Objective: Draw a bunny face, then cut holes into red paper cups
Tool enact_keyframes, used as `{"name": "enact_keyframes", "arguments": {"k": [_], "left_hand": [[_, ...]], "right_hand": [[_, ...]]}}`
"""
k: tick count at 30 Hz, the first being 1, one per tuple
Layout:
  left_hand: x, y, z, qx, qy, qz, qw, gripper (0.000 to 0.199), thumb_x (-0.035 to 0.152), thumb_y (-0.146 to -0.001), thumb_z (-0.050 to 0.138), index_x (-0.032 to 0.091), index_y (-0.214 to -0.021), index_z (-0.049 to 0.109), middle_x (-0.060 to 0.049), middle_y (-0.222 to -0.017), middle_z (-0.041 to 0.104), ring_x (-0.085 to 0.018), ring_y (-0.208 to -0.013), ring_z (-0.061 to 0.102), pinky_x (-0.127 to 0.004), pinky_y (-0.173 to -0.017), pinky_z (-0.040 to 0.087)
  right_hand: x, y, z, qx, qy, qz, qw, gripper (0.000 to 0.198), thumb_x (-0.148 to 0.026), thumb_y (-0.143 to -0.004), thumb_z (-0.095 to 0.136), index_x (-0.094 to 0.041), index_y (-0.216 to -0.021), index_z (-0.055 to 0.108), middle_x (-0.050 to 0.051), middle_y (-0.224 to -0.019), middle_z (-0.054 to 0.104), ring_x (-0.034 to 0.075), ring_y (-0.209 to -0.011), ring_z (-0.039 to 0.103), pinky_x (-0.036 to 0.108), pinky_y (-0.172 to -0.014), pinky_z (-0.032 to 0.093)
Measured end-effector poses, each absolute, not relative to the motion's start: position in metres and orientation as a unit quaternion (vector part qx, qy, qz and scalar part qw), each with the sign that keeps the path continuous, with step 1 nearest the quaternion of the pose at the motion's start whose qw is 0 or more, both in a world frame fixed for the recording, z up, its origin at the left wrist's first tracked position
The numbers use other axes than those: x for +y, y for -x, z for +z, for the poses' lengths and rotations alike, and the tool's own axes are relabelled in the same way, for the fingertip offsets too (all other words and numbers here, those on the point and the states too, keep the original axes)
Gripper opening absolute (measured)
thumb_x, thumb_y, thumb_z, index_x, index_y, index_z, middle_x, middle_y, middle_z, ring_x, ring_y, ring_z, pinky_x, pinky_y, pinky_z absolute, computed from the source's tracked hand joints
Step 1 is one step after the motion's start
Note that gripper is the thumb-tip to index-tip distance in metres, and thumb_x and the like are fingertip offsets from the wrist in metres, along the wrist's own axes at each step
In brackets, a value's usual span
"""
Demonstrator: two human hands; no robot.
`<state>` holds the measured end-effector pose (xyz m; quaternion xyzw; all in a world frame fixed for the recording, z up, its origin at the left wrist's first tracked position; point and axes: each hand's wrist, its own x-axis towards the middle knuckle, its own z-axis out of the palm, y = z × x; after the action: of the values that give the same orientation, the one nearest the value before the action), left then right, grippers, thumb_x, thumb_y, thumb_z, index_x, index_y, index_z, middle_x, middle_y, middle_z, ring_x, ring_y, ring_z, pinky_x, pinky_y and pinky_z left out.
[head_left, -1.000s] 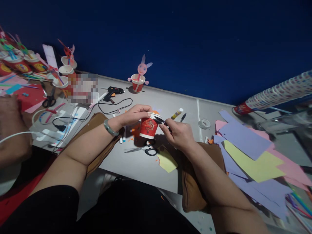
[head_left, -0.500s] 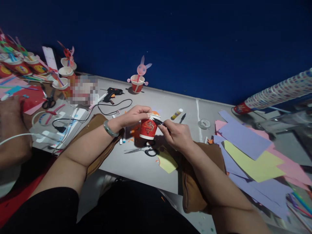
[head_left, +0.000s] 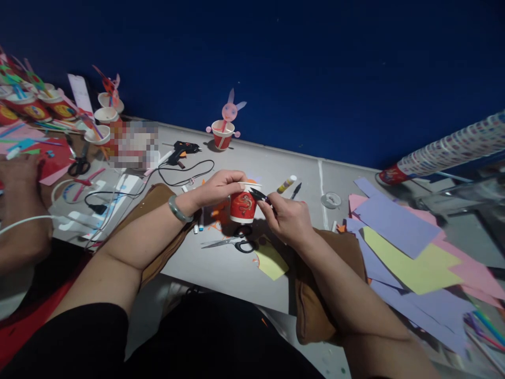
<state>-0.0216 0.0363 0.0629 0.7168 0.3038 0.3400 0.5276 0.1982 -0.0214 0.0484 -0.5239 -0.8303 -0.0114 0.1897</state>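
My left hand (head_left: 223, 188) grips a red paper cup (head_left: 241, 206) by its white rim, from the left. A gold dragon-like design faces me, and the cup is held a little above the table. In my closed right hand (head_left: 287, 217) is a slim black pointed tool (head_left: 258, 195); its tip meets the cup just under the rim. Whether it is a pen or a blade I cannot tell. Below the cup lie black-handled scissors (head_left: 232, 243) and a cut piece of yellow paper (head_left: 273, 260). Orange paper scraps (head_left: 215, 225) are partly hidden behind the cup.
Beyond my hands stand a cup with a pink rabbit figure (head_left: 229, 111), a glue gun (head_left: 184, 151) with its cord, and a glue stick (head_left: 286, 183). Coloured paper (head_left: 398, 216) and stacked cups (head_left: 445, 142) are at right. Another person's arm (head_left: 23, 205) is at left.
The cup has shifted slightly right and up, and it is turned a little. The black tool's tip now points more to the left against the cup's upper wall.
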Motion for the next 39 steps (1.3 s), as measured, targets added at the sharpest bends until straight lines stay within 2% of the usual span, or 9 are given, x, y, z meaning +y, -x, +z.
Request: {"name": "enact_keyframes", "arguments": {"k": [5,9,18,28,39], "left_hand": [[0.0357,0.0199,0.0605,0.312,-0.744,0.357,0.471,0.027,0.039,-0.088,0.055,0.017,-0.073,0.055,0.002,-0.066,0.048,-0.011,-0.063,0.043,-0.025,-0.061,0.036],[0.0349,0.0179,0.0586,0.312,-0.754,0.364,0.449,0.028,0.040,-0.091,0.053,0.017,-0.075,0.055,0.002,-0.068,0.050,-0.011,-0.065,0.044,-0.025,-0.063,0.036],[0.0348,0.0188,0.0553,0.314,-0.739,0.360,0.475,0.029,0.042,-0.092,0.055,0.017,-0.076,0.056,0.003,-0.067,0.049,-0.010,-0.063,0.042,-0.024,-0.061,0.035],[0.0352,0.0176,0.0571,0.302,-0.731,0.364,0.491,0.028,0.038,-0.091,0.056,0.015,-0.074,0.055,0.003,-0.067,0.048,-0.009,-0.063,0.042,-0.022,-0.061,0.035],[0.0368,0.0186,0.0564,0.300,-0.707,0.364,0.527,0.029,0.040,-0.088,0.059,0.015,-0.073,0.057,0.003,-0.063,0.048,-0.009,-0.059,0.043,-0.022,-0.057,0.034]], "right_hand": [[-0.0251,-0.1958,0.0482,-0.814,0.545,-0.073,0.190,0.045,-0.048,-0.101,0.032,-0.018,-0.079,0.059,0.005,-0.058,0.060,0.014,-0.049,0.044,0.029,-0.054,0.017],[-0.0272,-0.1944,0.0485,-0.801,0.561,-0.066,0.198,0.044,-0.047,-0.101,0.033,-0.018,-0.080,0.059,0.007,-0.062,0.062,0.015,-0.052,0.046,0.031,-0.055,0.016],[-0.0285,-0.1930,0.0516,-0.799,0.569,-0.023,0.195,0.045,-0.049,-0.101,0.031,-0.019,-0.081,0.058,0.007,-0.063,0.063,0.015,-0.053,0.047,0.031,-0.056,0.018],[-0.0280,-0.1942,0.0492,-0.816,0.522,-0.132,0.210,0.048,-0.044,-0.104,0.030,-0.017,-0.078,0.060,0.003,-0.056,0.061,0.012,-0.047,0.047,0.029,-0.052,0.019],[-0.0255,-0.1958,0.0472,-0.829,0.486,-0.148,0.232,0.042,-0.039,-0.104,0.036,-0.017,-0.075,0.057,0.001,-0.054,0.060,0.012,-0.045,0.048,0.028,-0.049,0.020]]}}
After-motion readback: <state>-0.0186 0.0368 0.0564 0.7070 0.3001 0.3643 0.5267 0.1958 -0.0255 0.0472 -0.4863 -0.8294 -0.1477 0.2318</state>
